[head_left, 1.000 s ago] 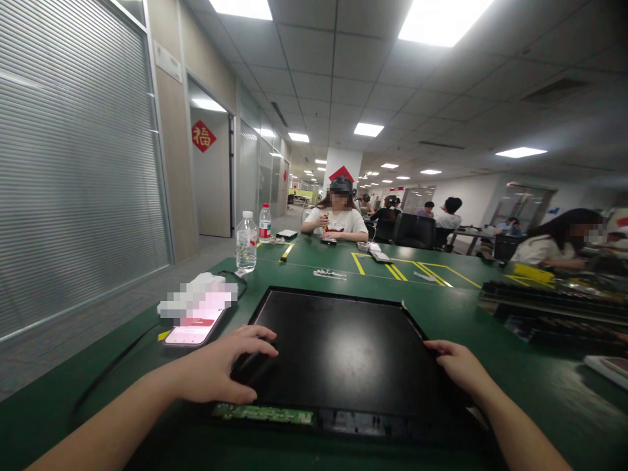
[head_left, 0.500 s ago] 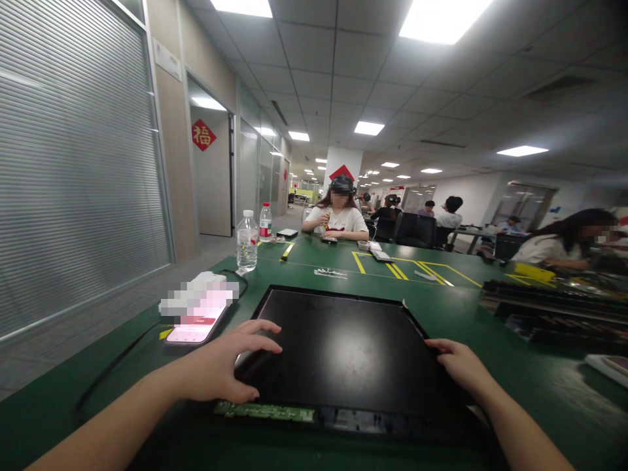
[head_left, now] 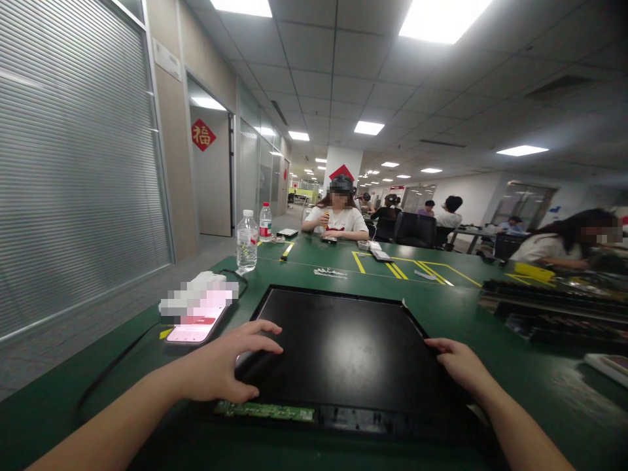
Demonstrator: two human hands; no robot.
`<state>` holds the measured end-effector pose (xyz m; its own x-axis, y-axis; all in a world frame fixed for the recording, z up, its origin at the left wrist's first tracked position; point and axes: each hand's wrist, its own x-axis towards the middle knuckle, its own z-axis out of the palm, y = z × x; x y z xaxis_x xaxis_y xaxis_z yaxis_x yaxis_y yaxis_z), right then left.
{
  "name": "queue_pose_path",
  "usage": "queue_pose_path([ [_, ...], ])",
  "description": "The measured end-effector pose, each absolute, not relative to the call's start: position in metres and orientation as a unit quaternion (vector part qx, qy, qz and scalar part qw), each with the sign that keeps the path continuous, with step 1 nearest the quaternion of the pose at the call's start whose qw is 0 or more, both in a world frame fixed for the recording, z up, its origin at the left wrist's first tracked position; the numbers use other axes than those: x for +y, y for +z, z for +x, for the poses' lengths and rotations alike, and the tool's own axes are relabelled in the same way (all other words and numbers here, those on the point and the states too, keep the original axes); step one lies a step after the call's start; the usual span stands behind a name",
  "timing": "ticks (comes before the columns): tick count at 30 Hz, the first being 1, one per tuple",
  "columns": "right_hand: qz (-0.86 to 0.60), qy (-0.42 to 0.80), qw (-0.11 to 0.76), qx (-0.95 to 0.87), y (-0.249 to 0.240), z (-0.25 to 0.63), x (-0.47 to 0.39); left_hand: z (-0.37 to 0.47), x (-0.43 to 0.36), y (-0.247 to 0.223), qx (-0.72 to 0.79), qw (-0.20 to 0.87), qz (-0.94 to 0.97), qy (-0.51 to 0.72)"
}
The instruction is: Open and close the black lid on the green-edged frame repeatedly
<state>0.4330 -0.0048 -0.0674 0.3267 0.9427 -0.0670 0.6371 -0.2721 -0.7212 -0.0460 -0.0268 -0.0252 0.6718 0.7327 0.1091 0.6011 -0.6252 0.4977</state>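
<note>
A black flat panel [head_left: 343, 347] with a dark frame lies on the green table [head_left: 289, 269] in front of me. Along its near edge runs a green circuit board strip [head_left: 267, 411]. My left hand [head_left: 230, 363] is at the panel's left edge, fingers spread over its surface and thumb near the lower left corner. My right hand [head_left: 458, 363] is at the right edge, its fingers closed on the frame; the fingers below the edge are hidden.
A lit phone [head_left: 196, 327] with a cable lies left of the panel. Two bottles [head_left: 246, 242] stand behind it. Across the table sits a person [head_left: 338, 219]. Dark long parts [head_left: 554, 307] are piled at the right, near another person [head_left: 554, 245].
</note>
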Motion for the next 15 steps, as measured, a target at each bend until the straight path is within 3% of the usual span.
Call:
queue_pose_path([
  [15, -0.753, 0.248, 0.317, -0.520, -0.0675, 0.4322, -0.0063, -0.0453, -0.0282, -0.0251, 0.403, 0.219, 0.875, 0.155],
])
